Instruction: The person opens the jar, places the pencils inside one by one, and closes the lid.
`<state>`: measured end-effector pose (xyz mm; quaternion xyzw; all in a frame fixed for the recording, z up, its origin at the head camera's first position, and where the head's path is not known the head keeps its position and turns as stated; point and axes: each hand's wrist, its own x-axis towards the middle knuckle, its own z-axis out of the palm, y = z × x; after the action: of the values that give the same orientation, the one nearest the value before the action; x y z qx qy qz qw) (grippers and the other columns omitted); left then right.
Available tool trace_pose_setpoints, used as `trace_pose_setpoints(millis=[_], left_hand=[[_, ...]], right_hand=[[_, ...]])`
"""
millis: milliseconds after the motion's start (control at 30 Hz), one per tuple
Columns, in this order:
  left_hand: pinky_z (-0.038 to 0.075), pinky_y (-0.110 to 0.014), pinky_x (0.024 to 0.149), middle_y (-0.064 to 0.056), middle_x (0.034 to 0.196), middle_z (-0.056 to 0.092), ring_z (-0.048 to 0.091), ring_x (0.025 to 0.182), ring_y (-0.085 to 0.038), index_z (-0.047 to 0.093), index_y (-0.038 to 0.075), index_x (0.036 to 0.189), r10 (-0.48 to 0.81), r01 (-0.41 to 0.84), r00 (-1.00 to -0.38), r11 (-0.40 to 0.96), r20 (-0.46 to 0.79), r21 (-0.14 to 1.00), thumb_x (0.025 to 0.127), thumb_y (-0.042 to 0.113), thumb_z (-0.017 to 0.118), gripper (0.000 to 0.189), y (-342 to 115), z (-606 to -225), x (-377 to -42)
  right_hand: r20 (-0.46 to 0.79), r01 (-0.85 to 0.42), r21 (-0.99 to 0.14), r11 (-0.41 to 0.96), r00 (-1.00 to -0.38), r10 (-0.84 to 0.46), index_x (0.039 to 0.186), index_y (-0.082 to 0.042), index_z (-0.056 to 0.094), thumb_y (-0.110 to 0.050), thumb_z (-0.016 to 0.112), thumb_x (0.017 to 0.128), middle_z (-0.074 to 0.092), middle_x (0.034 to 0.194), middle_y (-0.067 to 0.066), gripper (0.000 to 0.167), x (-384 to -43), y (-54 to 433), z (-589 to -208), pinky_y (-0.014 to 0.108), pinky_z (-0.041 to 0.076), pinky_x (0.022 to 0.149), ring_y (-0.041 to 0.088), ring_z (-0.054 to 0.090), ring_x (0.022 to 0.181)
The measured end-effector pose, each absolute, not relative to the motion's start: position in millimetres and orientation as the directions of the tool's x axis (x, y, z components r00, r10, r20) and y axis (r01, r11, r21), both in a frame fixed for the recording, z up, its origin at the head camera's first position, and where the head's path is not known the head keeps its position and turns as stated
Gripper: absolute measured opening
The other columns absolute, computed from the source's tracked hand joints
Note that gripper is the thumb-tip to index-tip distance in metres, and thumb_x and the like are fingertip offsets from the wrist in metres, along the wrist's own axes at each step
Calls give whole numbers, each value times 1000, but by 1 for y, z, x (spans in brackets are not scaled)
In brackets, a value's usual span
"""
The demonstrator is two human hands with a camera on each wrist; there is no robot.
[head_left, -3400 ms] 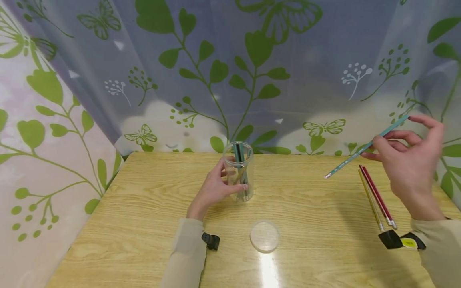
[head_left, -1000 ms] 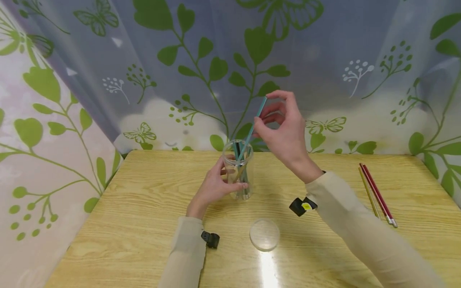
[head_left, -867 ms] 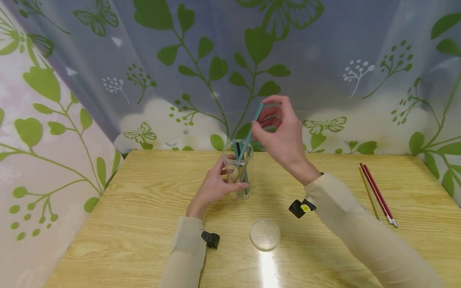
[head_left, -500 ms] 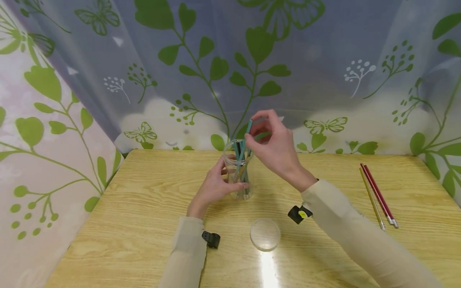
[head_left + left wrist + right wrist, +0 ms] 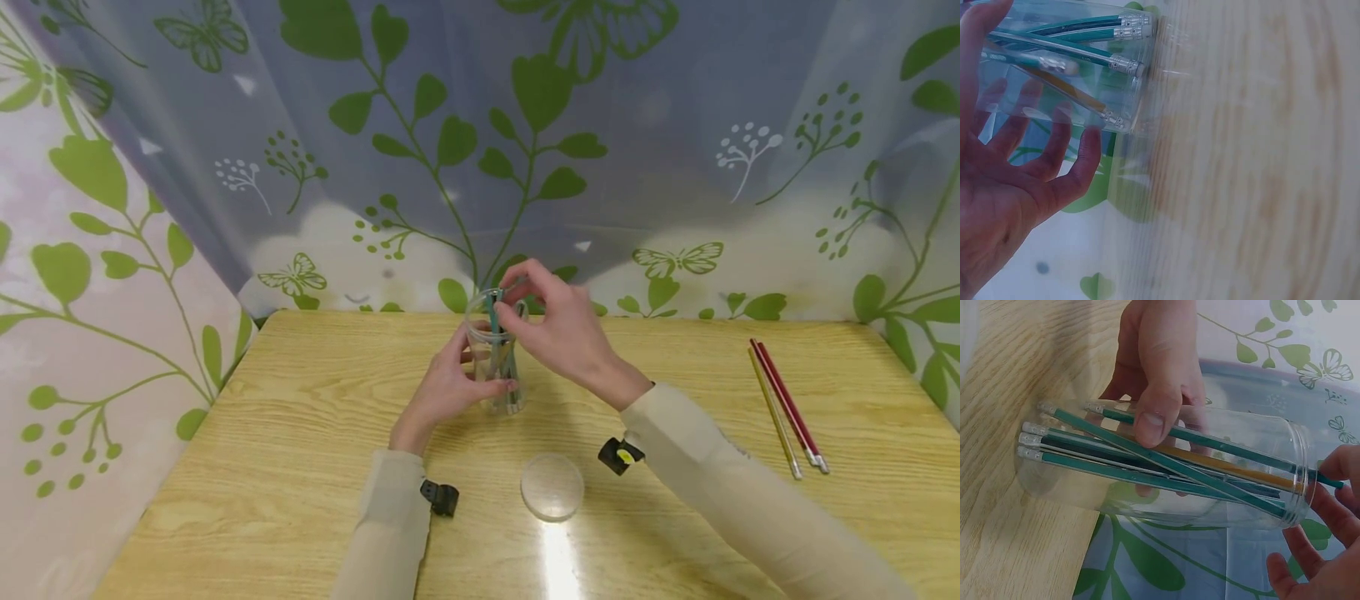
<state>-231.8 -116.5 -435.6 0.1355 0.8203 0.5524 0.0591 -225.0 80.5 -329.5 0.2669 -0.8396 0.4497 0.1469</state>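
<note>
A clear plastic jar (image 5: 1260, 428), its mouth uncovered, stands on the wooden table. My left hand (image 5: 446, 392) grips the jar around its side, with the thumb across the front. Inside lean several teal pencils (image 5: 1072, 50) and one yellow pencil (image 5: 1210, 459), eraser ends down. At the rim my right hand (image 5: 566, 333) pinches the upper tip of a teal pencil (image 5: 1235, 447) between thumb and finger. Most of that pencil is inside the jar, its eraser end close to the bottom in the right wrist view.
A clear round lid (image 5: 552, 487) lies on the table (image 5: 300, 400) in front of the jar. Off to the right lie red pencils (image 5: 789, 404) beside a yellow pencil (image 5: 776, 414). Behind the table's back edge hangs a leaf-patterned curtain (image 5: 420, 208).
My right hand carried the teal pencil from the right over to the jar, then lowered it in until the fingers came to the rim. My left hand has kept its grip on the jar.
</note>
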Motion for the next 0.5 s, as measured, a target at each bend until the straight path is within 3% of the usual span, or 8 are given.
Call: trace_pose_setpoints(millis=[133, 367, 500], left_hand=[[54, -50, 103, 10, 144, 53, 54, 133, -31, 45, 45, 140, 285, 159, -957, 352, 57, 922, 79, 33, 89, 76, -117, -436, -232], [54, -50, 103, 11, 145, 52, 54, 133, -32, 46, 44, 140, 276, 160, -959, 359, 59, 919, 79, 33, 89, 75, -116, -436, -231], [54, -50, 103, 11, 145, 52, 55, 133, -31, 45, 44, 140, 277, 157, -959, 359, 55, 920, 80, 33, 89, 76, -117, -436, -231]], right_hand=[[499, -602, -640, 477, -798, -338, 112, -12, 63, -15, 68, 96, 76, 97, 5, 17, -225, 79, -331, 30, 38, 53, 16, 55, 57], [494, -608, -613, 504, -794, -355, 105, -12, 63, -16, 69, 95, 76, 95, 6, 13, -225, 77, -335, 32, 40, 68, 26, 69, 85], [478, -600, -609, 519, -800, -363, 105, -13, 63, -17, 68, 95, 76, 96, 7, 12, -224, 77, -336, 35, 40, 73, 27, 68, 90]])
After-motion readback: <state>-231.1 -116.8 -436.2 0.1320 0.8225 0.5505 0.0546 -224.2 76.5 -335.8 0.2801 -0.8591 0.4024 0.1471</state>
